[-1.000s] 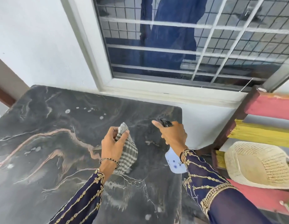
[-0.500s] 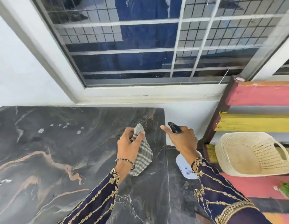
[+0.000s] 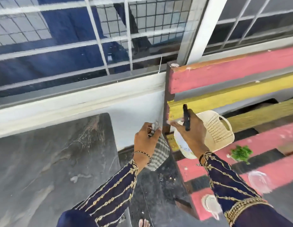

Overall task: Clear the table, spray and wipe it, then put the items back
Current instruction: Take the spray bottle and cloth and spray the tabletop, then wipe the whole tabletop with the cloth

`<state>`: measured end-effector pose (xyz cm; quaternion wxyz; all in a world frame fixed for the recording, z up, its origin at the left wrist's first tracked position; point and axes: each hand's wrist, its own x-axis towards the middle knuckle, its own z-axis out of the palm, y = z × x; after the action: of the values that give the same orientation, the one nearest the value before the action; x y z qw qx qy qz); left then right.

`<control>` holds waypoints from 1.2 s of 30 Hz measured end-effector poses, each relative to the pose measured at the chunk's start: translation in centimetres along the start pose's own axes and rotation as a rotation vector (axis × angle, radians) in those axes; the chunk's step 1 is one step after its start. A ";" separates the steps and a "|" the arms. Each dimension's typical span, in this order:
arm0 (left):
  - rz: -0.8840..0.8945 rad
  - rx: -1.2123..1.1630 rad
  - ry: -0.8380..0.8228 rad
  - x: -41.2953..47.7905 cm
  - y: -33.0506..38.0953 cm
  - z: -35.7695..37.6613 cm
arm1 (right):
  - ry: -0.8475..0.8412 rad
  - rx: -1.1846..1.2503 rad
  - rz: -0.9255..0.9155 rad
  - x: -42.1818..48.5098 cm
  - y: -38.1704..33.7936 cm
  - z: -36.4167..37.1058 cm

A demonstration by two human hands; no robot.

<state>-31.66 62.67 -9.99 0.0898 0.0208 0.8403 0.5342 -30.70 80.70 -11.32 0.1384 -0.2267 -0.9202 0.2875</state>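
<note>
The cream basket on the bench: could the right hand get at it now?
Probably yes: the right hand hangs just before the basket, nothing between, but it holds the spray bottle.

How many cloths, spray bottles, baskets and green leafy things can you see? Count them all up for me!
Cloths: 1, the checked cloth held in the left hand
Spray bottles: 1, the spray bottle gripped by the right hand
Baskets: 1, the cream basket on the striped bench
Green leafy things: 1, the green bunch on the bench seat
Total: 4
</note>
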 end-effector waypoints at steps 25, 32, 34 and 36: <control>-0.038 0.018 -0.090 2.0 -9.0 5.7 | 0.009 0.076 0.411 0.6 15.5 6.9; -0.058 -0.041 -0.070 -0.2 -7.0 3.3 | -0.001 0.051 0.477 -1.5 12.0 4.0; -0.074 -0.062 -0.058 -1.0 -6.4 2.3 | 0.005 0.023 0.465 -2.5 10.2 3.5; -0.072 -0.094 -0.053 -2.2 -5.7 0.6 | -0.014 0.043 0.432 -4.1 7.8 2.9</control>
<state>-29.05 60.48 -15.14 0.1321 0.0003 0.8119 0.5686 -25.72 83.00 -18.75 0.0721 -0.4138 -0.8447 0.3317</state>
